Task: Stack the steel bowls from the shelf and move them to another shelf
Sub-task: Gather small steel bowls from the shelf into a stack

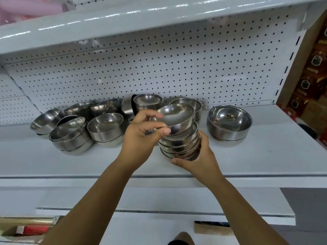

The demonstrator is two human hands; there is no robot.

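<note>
Stack [180,145] of nested steel bowls, near the middle of the shelf [265,156], closer to its front edge than its back. The right grip [200,160] curls round the stack's base and right side, thumb under the lowest bowl; whether the stack rests on the shelf cannot be told. Top bowl [177,115], tilted with its mouth toward the camera, sits just over the stack, its underside touching the uppermost nested bowl. The left grip [141,137] pinches this bowl's left rim, fingers [154,114] inside the rim and thumb outside below it. Large bowl [230,122], upright on a second one, stands toward the shelf's right end, apart from the stack. Bowl cluster [106,126], some nested and some tilted, fills the left half. Two more piles stand along the back edge, against the pegboard [159,68]. Upper shelf [123,20] above; lower shelf [159,200] below the forearms.
</note>
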